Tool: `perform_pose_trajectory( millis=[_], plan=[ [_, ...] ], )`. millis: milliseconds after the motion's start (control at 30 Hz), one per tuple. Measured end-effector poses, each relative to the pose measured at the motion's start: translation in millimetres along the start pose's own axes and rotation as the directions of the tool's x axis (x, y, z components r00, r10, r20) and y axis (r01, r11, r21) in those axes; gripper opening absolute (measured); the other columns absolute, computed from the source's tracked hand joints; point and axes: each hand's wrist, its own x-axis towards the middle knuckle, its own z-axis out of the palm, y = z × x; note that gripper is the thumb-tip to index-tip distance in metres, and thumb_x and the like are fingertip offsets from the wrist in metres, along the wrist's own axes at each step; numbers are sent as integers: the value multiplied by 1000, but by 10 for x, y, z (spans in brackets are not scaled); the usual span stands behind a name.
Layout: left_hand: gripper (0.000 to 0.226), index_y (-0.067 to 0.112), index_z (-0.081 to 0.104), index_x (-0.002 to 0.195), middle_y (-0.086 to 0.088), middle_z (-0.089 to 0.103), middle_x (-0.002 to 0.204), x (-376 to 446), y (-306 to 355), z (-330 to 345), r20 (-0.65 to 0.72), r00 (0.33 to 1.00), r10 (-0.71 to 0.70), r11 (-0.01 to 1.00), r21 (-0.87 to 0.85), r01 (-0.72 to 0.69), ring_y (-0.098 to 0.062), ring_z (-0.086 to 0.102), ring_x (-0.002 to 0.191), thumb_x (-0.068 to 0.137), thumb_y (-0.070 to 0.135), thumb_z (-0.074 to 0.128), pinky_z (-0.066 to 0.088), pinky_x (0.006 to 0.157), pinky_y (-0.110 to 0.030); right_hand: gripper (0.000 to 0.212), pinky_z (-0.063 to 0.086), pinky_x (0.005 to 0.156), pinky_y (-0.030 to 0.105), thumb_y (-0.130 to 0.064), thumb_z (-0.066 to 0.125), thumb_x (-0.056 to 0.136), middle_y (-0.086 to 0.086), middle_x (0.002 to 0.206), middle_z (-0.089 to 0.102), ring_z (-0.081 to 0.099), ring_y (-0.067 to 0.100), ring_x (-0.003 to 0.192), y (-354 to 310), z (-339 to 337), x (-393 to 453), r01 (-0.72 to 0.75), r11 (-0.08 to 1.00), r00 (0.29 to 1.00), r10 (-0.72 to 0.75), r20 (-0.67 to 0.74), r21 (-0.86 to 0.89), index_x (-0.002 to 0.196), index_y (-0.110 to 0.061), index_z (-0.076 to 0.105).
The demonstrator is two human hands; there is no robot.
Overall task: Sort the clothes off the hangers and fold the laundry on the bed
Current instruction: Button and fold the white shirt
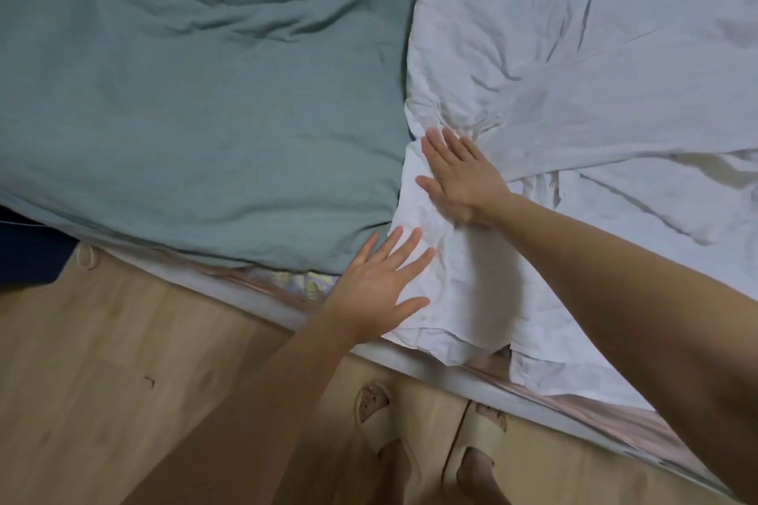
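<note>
A white collared shirt point(533, 66) lies spread on the bed point(184, 94), beside a green duvet. Both hands, the left hand point(379, 285) and right hand point(461, 176), press flat, fingers straight, on the shirt's lower edge.

A rumpled grey-green duvet point(197, 94) covers the bed point(410, 367), whose white edge runs diagonally above a pale wood-grain floor point(102, 381) under soft, even indoor light.

Soft, even indoor light, rather dim, with no glare. Faint shadows lie under the right forearm on the white shirt point(512, 66) and in the folds of the teal duvet point(184, 74). Detail is slightly soft throughout; the wide lens bends the bed edge point(410, 365).
</note>
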Motion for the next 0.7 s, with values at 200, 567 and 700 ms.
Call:
perform_pose_trajectory(
  millis=[200, 567, 700],
  plan=[
    [58, 20, 70, 103, 1, 69, 104, 176, 180, -654, -133, 987, -85, 987, -144, 65, -25, 61, 102, 92, 50, 22, 40, 90, -34, 39, 26, 111, 36, -26, 42, 100, 10, 141, 49, 43, 26, 132, 231, -353, -1000, 122, 954, 968, -53, -245, 274, 133, -8, 50],
    [41, 11, 54, 135, -10, 50, 140, 1515, 1924, -531, -98, 955, 281, 945, -143, -293, -28, 40, 133, 97, 27, 51, 30, 109, -37, 29, 39, 88, 46, -13, 59, 87, 30, 107, 53, 50, 43, 103, 2042, 59, -2525, -612, 505, 557, 822, -122, 609, 107, 6, 51],
    [56, 17, 25, 152, -4, 17, 160, 1567, 2311, -210, 183, 933, 311, 949, -4, -316, -23, 11, 148, 102, 40, 36, 5, 119, -35, 42, 42, 87, 41, -13, 68, 81, 23, 113, 59, 55, 37, 104, 2178, 135, -2617, -561, 394, 547, 836, -31, 728, 116, 2, 51]
  ],
)
